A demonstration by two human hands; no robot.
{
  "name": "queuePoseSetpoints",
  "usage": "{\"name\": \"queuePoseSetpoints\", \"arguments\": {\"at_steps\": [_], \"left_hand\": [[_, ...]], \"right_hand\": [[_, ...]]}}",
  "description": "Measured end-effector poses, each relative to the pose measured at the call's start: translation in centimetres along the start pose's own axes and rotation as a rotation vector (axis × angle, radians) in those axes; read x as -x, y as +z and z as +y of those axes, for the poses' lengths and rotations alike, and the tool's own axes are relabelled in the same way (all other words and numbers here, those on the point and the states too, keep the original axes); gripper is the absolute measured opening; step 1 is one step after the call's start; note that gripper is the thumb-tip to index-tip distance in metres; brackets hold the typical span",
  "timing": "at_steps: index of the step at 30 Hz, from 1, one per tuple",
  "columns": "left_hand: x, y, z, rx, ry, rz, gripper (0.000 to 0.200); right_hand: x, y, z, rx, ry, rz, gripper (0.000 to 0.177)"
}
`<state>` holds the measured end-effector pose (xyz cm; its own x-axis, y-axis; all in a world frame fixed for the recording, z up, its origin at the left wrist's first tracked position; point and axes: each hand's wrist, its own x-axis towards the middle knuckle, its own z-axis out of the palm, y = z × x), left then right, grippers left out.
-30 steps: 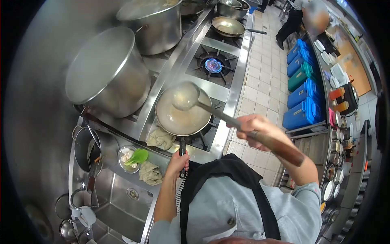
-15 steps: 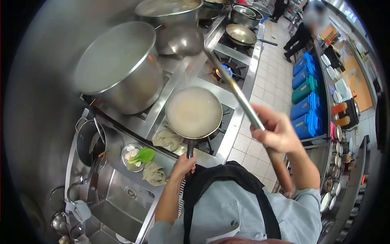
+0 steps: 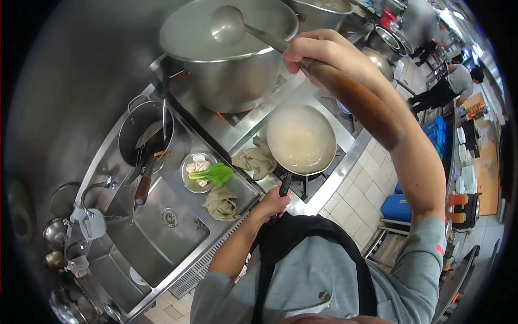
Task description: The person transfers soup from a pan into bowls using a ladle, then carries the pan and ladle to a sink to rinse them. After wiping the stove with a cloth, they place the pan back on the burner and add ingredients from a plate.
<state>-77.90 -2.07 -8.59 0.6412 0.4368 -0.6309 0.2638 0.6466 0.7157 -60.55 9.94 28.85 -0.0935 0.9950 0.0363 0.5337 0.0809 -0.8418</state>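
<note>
My left hand [image 3: 272,204] is wrapped round the black handle of a frying pan [image 3: 330,162] on the stove. Cloudy pale liquid [image 3: 300,137] fills the pan. In my raised right hand [image 3: 321,49] is a long ladle [image 3: 229,25] with a wooden grip, its bowl over the large stockpot [image 3: 232,73] of whitish liquid. A crumpled cloth [image 3: 256,160] lies against the left side of the pan. On the counter left of my left hand, a small metal bowl [image 3: 186,181] holds green leaves [image 3: 213,175] and pale pieces, with another cloth [image 3: 222,203] beside it.
At the left, a deep pot [image 3: 125,132] with utensils stands by the steel sink [image 3: 162,249] and its faucet [image 3: 91,193]. More pots [image 3: 318,16] are on the stove behind. To the right are a tiled floor [image 3: 353,197], a blue bin [image 3: 396,208] and a co-worker [image 3: 450,86].
The ladle's bowl has gone from above the stove behind the pan to over the stockpot, my right arm reaching farther forward. The camera view has turned left. My left hand keeps the pan handle.
</note>
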Motion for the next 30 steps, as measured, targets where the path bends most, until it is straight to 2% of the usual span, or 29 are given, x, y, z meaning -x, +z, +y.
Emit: {"name": "queuePoseSetpoints", "arguments": {"at_steps": [1, 5, 7, 8, 10, 11, 12, 15, 16, 18, 19, 21, 25, 27, 28, 30], "left_hand": [[0.1, 0.1, 0.4, -0.015, -0.021, 0.010, 0.013], [-0.4, 0.0, -0.2, -0.061, 0.012, 0.036, 0.013], [-0.3, -0.1, 0.0, -0.051, -0.008, 0.005, 0.013], [-0.3, -0.1, -0.1, -0.050, -0.008, 0.007, 0.013], [-0.6, -0.2, -0.4, -0.042, 0.008, 0.010, 0.012], [-0.8, -0.2, -0.5, -0.041, 0.008, 0.011, 0.012], [-0.9, -0.1, -0.6, -0.042, 0.012, 0.009, 0.011], [-0.9, -0.1, -0.5, -0.044, 0.019, 0.013, 0.011], [-0.8, 0.0, -0.5, -0.046, 0.024, 0.018, 0.011], [-0.8, 0.0, -0.6, -0.035, 0.033, 0.018, 0.012], [-0.7, 0.0, -0.6, -0.020, 0.043, 0.015, 0.012], [-0.6, 0.1, -0.5, -0.028, 0.040, 0.024, 0.012], [0.1, 0.5, 0.3, 0.018, 0.041, 0.045, 0.015], [0.1, 0.6, 0.5, -0.012, 0.029, 0.066, 0.014], [0.1, 0.7, 0.6, -0.037, 0.018, 0.089, 0.014], [0.1, 0.7, 0.6, -0.038, -0.013, 0.074, 0.013]], "right_hand": [[-1.8, 0.0, 0.6, 0.013, 0.052, -0.086, 0.038], [-2.5, 1.1, -0.3, 0.135, -0.010, -0.088, 0.035], [-4.0, 0.9, 0.6, 0.304, -0.179, -0.287, 0.027], [-4.3, 1.4, 1.2, 0.303, -0.180, -0.287, 0.027], [-4.7, 2.7, 2.2, -0.562, 0.085, -0.253, 0.018], [-4.8, 2.7, 2.6, -0.692, 0.078, -0.250, 0.023], [-4.9, 2.4, 2.6, -0.693, 0.077, -0.251, 0.023], [-4.5, 1.2, 2.6, -1.255, 0.286, -0.334, 0.034], [-4.1, 0.9, 2.3, -1.257, 0.283, -0.334, 0.034], [-2.4, 0.5, 1.5, -1.303, 0.269, -0.209, 0.046], [-1.7, 0.2, 1.0, -1.306, 0.265, -0.205, 0.046], [-0.3, -0.6, -0.1, -1.526, 0.326, -0.305, 0.039], [2.1, -2.8, 0.6, -1.547, 0.303, -0.254, 0.040], [2.5, -3.8, 2.2, -1.615, 0.106, -0.448, 0.043], [3.2, -4.5, 2.3, -1.617, 0.105, -0.435, 0.043], [5.1, -6.2, 1.5, -1.640, 0.099, -0.554, 0.048]]}}
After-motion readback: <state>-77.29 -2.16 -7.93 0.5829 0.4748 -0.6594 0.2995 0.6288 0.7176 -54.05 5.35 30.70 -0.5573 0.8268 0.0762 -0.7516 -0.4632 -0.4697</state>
